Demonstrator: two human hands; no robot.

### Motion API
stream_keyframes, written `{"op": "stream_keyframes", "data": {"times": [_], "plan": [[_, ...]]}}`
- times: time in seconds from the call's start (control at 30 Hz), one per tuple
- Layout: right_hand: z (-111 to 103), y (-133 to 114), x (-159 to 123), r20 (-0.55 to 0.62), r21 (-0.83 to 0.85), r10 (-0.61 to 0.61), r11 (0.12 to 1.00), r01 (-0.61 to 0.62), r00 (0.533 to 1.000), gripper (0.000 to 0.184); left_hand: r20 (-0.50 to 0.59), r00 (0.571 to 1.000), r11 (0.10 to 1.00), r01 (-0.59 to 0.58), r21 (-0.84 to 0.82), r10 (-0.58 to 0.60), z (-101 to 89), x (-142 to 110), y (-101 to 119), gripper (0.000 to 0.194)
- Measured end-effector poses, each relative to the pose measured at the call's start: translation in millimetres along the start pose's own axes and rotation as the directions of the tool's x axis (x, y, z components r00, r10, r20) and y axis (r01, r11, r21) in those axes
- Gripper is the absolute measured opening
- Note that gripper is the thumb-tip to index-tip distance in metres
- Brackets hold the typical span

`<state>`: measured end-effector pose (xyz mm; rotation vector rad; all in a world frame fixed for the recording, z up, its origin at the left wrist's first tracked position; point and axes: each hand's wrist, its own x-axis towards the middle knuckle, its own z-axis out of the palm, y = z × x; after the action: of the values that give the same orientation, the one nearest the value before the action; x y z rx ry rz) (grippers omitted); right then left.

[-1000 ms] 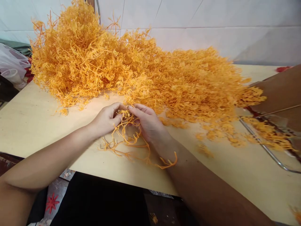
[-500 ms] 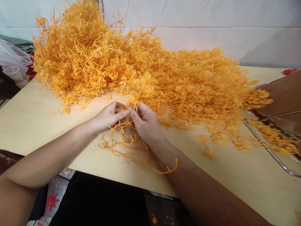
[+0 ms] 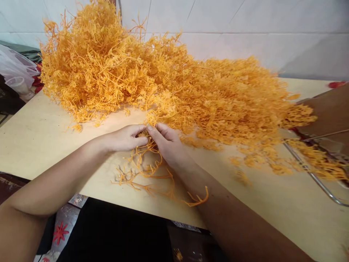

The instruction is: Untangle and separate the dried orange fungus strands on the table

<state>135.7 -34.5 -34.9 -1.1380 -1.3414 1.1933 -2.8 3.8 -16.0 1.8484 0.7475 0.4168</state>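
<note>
In the middle of the table my left hand (image 3: 130,137) is closed, its thumb and fingers pinching an orange plastic-looking branched stem (image 3: 152,171). Touching it from the right, my right hand (image 3: 169,145) is closed on the same stem, thumb pressed to the fingertips. Thin forked twigs of this stem hang below both hands toward the table's front edge and against my right forearm. The exact grip point is partly hidden by the fingers. Right behind the hands rises a large pile of orange artificial sprigs (image 3: 109,72).
The pale table (image 3: 32,138) meets a white wall (image 3: 245,47) behind. At right are a bent metal bar (image 3: 321,183) and a brown cardboard piece (image 3: 327,116). A plastic bag (image 3: 16,63) and a clear cup (image 3: 16,84) sit at far left.
My left hand has turned and come slightly lower, its thumb now curled in below the fingers. The hanging twigs have shifted a little downward. My right hand stays nearly in place.
</note>
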Motion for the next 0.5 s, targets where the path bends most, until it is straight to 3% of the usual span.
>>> {"op": "stream_keyframes", "data": {"times": [0.13,0.37,0.5], "plan": [[-3.3,3.9,2.3,-0.034,-0.067,-0.057,0.996,0.055,0.998,0.031,0.032,0.999,0.999,-0.015,0.037,0.013,0.3,0.9,-0.1,0.030],[-6.5,7.8,5.2,-0.044,-0.163,-0.193,0.969,0.184,0.980,0.020,-0.056,0.997,0.991,-0.048,0.124,0.055,2.3,2.8,0.0,0.030],[-3.6,5.0,3.1,-0.064,-0.106,-0.197,0.976,0.189,0.978,0.014,-0.070,0.997,0.996,-0.029,0.079,0.034,2.2,4.2,-2.9,0.030]]}}
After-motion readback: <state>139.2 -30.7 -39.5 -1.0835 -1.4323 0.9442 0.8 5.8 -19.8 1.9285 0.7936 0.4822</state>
